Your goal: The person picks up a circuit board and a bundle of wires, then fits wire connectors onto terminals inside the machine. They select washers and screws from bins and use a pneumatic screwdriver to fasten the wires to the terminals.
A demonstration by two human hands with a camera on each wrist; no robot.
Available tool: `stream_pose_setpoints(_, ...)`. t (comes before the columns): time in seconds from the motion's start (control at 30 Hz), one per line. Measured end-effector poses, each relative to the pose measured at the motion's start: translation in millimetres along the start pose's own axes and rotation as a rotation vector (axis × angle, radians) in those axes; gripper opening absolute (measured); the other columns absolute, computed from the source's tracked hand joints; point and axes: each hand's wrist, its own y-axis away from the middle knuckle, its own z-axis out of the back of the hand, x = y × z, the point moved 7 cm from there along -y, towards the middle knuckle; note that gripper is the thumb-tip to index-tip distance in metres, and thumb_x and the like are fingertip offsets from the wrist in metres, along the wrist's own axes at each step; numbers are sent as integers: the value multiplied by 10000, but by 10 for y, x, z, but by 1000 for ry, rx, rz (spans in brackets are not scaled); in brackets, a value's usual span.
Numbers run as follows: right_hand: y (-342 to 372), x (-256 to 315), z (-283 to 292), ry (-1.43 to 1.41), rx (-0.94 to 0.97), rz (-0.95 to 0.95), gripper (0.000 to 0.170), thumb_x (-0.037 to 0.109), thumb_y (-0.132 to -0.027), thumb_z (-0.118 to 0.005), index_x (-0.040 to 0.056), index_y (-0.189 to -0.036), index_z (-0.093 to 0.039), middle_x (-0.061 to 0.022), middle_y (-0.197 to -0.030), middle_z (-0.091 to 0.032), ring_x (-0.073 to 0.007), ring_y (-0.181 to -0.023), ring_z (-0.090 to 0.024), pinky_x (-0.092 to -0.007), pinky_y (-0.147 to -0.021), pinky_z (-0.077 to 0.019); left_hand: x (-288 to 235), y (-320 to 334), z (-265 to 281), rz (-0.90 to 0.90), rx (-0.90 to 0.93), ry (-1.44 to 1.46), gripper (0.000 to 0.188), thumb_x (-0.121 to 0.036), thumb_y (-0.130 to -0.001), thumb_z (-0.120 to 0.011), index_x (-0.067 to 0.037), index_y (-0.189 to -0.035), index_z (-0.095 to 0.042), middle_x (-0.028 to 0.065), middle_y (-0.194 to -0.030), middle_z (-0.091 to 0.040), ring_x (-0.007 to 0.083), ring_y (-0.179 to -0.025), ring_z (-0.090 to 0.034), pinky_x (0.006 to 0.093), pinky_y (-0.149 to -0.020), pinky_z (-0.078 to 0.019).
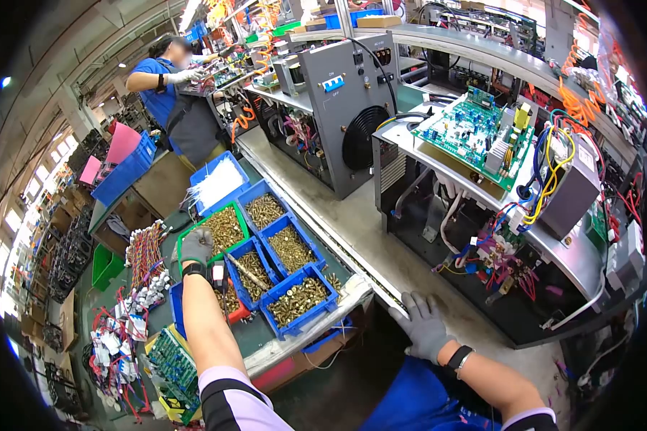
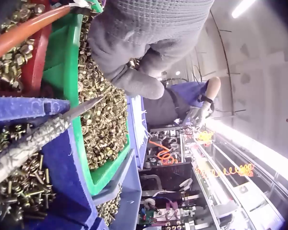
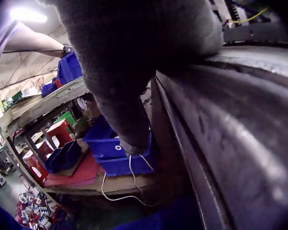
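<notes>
My gloved left hand (image 1: 196, 244) is over the green bin (image 1: 247, 228) of brass-coloured screws (image 1: 225, 228). In the left wrist view the left hand (image 2: 144, 48) has its fingers bent low at the screws (image 2: 103, 129); whether it grips any is hidden. Beside it, a pointed tool with a wrapped handle (image 2: 29, 148) lies across a blue bin of screws. My gloved right hand (image 1: 425, 330) rests with spread fingers on the end of the long metal rail (image 1: 384, 289). Close up, the right hand (image 3: 129, 62) is dark and holds nothing visible.
Blue bins (image 1: 316, 320) of screws stand right of the green one. Wire bundles (image 1: 147, 251) and a green circuit board (image 1: 172, 366) lie at left. Open machine cabinets (image 1: 331, 108) stand beyond the rail. Another person (image 1: 169, 93) works at the far left.
</notes>
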Motion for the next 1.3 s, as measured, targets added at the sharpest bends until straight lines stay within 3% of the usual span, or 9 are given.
stream_pose_setpoints(0.1,-21,-6,15,-6,10,3,1056,359,-658,-849,226,-1535,-275,-181,-1597,-176,-365,-1489,-121,-576,-1189,-91,370,-1,-272,457,45,844,233,-198,-917,-556,-36,-976,-714,83,-791,-678,183,-716,-633,331,-654,-549)
stream_pose_setpoints(0.2,3,-4,-19,-9,14,3,1061,351,-658,-850,229,-1538,-270,-185,-1598,-172,-365,-1488,-125,-576,-1189,-99,83,-68,74,162,113,-24,253,-205,-934,-529,-40,-960,-719,51,-729,-654,159,-652,-603,314,-576,-508)
stream_pose_setpoints(0.33,19,-21,20,17,30,-1,1071,331,-663,-848,236,-1546,-249,-188,-1601,-165,-367,-1488,-133,-577,-1191,-112,417,-87,-196,426,232,241,204,-239,-935,-502,-72,-879,-605,71,-726,-542,206,-656,-517,342,-558,-406)
stream_pose_setpoints(0.47,43,-54,9,-2,8,1,1092,301,-647,-851,238,-1550,-240,-176,-1598,-179,-363,-1486,-144,-576,-1194,-119,695,113,-729,1160,337,1475,330,-222,-915,-456,-198,-603,-350,-51,-537,-322,96,-420,-351,262,-375,-286)
stream_pose_setpoints(0.7,74,-66,-19,-9,-41,2,1107,294,-621,-857,251,-1547,-253,-166,-1592,-199,-360,-1481,-166,-577,-1194,-125,555,-22,-736,1265,362,1572,303,-178,-903,-476,-242,-636,-347,-98,-535,-276,60,-393,-294,257,-354,-273)
stream_pose_setpoints(0.83,61,-61,-49,2,-46,9,1098,295,-621,-853,258,-1544,-260,-167,-1598,-194,-360,-1486,-163,-581,-1192,-119,-26,-261,-386,1052,374,1718,233,-195,-927,-504,-218,-714,-411,-89,-553,-301,51,-396,-279,221,-331,-237)
stream_pose_setpoints(1.07,74,-80,-102,-45,-40,11,1153,405,-589,-869,242,-1550,-254,-188,-1620,-136,-381,-1497,-118,-590,-1177,-141,-3024,341,622,821,895,2465,91,-96,-978,-483,-41,-1037,-525,-39,-717,-442,56,-572,-439,195,-454,-386)
stream_pose_setpoints(1.2,113,-110,-51,-345,-224,-21,837,421,-764,-753,188,-1481,-390,-204,-1527,-327,-359,-1402,-328,-489,-1135,-284,-4380,1537,952,1221,880,2339,128,-85,-899,-631,-26,-1006,-591,22,-833,-581,182,-804,-564,298,-648,-528)
stream_pose_setpoints(1.3,306,-253,-301,-1557,-407,5,579,391,-925,-606,99,-1404,-466,-138,-1342,-527,-271,-1178,-534,-394,-1004,-421,-4866,1912,1354,110,671,1534,147,-56,-909,-597,15,-1036,-619,107,-994,-646,183,-880,-641,279,-735,-549)
